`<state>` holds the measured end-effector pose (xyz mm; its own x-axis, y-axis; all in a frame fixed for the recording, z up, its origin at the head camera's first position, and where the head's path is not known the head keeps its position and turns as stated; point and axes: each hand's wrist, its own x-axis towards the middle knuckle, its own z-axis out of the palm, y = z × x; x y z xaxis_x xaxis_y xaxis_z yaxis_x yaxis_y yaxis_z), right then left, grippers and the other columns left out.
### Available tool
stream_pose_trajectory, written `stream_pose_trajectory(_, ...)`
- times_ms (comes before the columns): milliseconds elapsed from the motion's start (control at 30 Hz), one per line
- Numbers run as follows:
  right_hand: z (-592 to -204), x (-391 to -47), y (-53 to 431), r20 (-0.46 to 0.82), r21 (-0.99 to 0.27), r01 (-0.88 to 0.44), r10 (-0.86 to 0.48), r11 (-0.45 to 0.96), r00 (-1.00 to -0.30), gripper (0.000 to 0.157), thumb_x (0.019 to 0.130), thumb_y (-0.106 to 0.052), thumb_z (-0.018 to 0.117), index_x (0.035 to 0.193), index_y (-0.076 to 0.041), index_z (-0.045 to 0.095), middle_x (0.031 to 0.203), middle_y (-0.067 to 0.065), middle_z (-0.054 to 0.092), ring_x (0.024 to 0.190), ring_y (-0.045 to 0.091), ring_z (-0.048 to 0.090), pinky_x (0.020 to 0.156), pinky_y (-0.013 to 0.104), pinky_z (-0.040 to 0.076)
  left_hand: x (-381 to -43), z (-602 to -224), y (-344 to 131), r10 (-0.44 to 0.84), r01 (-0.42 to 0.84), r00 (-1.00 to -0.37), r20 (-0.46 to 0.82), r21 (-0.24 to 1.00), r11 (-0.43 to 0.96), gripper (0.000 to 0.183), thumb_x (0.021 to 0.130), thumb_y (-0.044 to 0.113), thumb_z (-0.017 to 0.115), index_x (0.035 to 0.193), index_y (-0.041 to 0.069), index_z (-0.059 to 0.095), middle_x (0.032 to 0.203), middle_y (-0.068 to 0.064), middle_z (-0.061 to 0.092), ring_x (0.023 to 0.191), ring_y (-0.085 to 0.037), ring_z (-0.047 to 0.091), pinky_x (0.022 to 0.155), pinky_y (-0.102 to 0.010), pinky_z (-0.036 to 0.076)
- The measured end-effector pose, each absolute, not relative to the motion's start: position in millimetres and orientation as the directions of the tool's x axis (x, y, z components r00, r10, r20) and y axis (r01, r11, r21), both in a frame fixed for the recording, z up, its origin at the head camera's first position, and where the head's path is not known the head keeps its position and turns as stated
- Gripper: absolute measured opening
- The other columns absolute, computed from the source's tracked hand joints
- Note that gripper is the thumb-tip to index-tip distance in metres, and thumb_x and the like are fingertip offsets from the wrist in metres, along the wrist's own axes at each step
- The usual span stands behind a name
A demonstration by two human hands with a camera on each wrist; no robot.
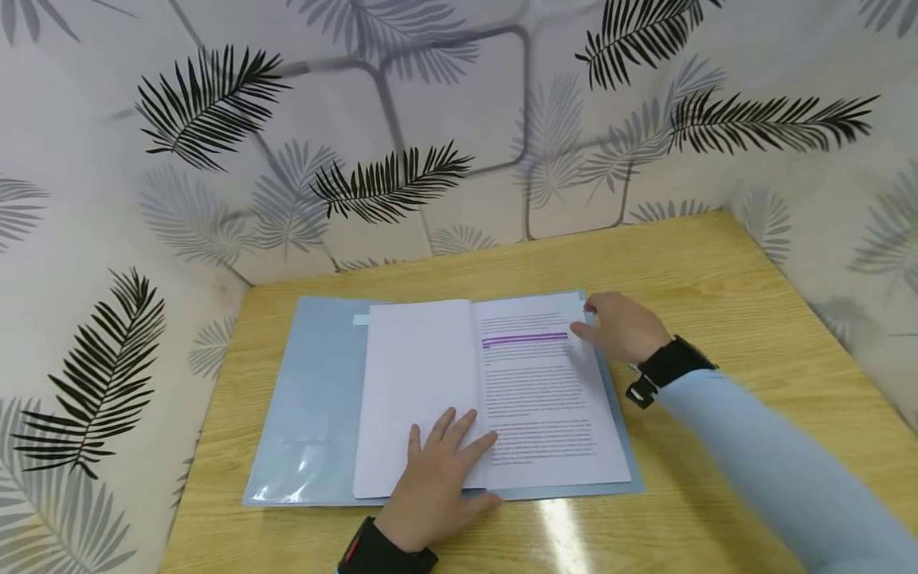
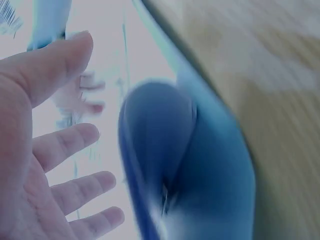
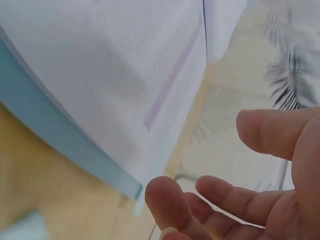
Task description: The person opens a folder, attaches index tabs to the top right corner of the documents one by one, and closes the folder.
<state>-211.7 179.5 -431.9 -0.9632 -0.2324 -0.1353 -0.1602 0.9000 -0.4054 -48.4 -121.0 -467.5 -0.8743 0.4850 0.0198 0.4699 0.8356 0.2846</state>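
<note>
A document with white pages lies open inside a light blue plastic cover (image 1: pixel 315 391). Its left page (image 1: pixel 412 375) is blank, while the right page (image 1: pixel 538 406) carries printed text with purple underlining (image 1: pixel 527 340). My left hand (image 1: pixel 441 482) rests near the fold at the bottom, fingers spread over the left page. At the top right corner, my right hand (image 1: pixel 622 328) has its fingertips right at the page edge. In the right wrist view, its thumb (image 3: pixel 275 132) stands apart from the bent fingers, close to a pale tab (image 3: pixel 139 206).
The document lies on a wood-grain table (image 1: pixel 688 295). Behind and beside the table hangs a white backdrop with leaf prints (image 1: pixel 390 183). Another pale tab (image 1: pixel 361 320) sticks out beside the left page. Black bands (image 1: pixel 674 367) are on both wrists.
</note>
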Motion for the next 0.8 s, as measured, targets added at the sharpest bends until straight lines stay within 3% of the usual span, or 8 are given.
stream_pose_trajectory(200, -453.1, -151.2, 170.0, -0.101, -0.371, -0.202, -0.255, 0.906, -0.961, 0.062, 0.088, -0.045, 0.066, 0.123, 0.005, 0.061, 0.122, 0.026, 0.055, 0.087, 0.032, 0.063, 0.065, 0.044, 0.053, -38.8, -460.3, -159.0, 0.293, 0.296, -0.954, 0.056, 0.284, 0.912, 0.077, 0.073, 0.059, 0.074, 0.138, 0.023, 0.054, 0.149, -0.01, 0.039, 0.139, -0.038, 0.027, 0.096, -0.076, 0.022)
stream_pose_trajectory(433, -483.4, -125.6, 166.3, -0.03, -0.346, -0.233, -0.259, 0.909, -0.965, 0.077, 0.08, -0.051, 0.073, 0.126, 0.008, 0.055, 0.131, 0.029, 0.049, 0.117, 0.044, 0.049, 0.088, 0.056, 0.046, -28.0, -465.0, -195.7, 0.14, 0.193, -0.974, 0.179, 0.325, 0.926, 0.082, 0.071, 0.053, 0.079, 0.138, 0.014, 0.053, 0.145, -0.017, 0.042, 0.136, -0.044, 0.029, 0.096, -0.074, 0.026)
stream_pose_trajectory(600, -494.4, -119.6, 167.3, -0.019, -0.304, -0.264, -0.283, 0.915, -0.959, 0.096, 0.078, -0.058, 0.071, 0.139, 0.009, 0.041, 0.142, 0.03, 0.041, 0.125, 0.049, 0.042, 0.097, 0.057, 0.04, -24.6, -475.0, -200.6, 0.128, 0.202, -0.968, 0.215, 0.366, 0.908, 0.089, 0.068, 0.055, 0.081, 0.139, 0.009, 0.05, 0.145, -0.021, 0.041, 0.136, -0.046, 0.028, 0.102, -0.066, 0.026)
stream_pose_trajectory(800, -497.4, -115.0, 167.3, -0.022, -0.28, -0.293, -0.311, 0.914, -0.95, 0.098, 0.077, -0.058, 0.071, 0.143, 0.005, 0.038, 0.146, 0.027, 0.037, 0.128, 0.049, 0.039, 0.1, 0.057, 0.037, -22.0, -487.9, -203.2, 0.136, 0.212, -0.966, 0.22, 0.377, 0.902, 0.097, 0.059, 0.056, 0.085, 0.138, 0.01, 0.051, 0.146, -0.02, 0.038, 0.137, -0.046, 0.026, 0.105, -0.061, 0.026)
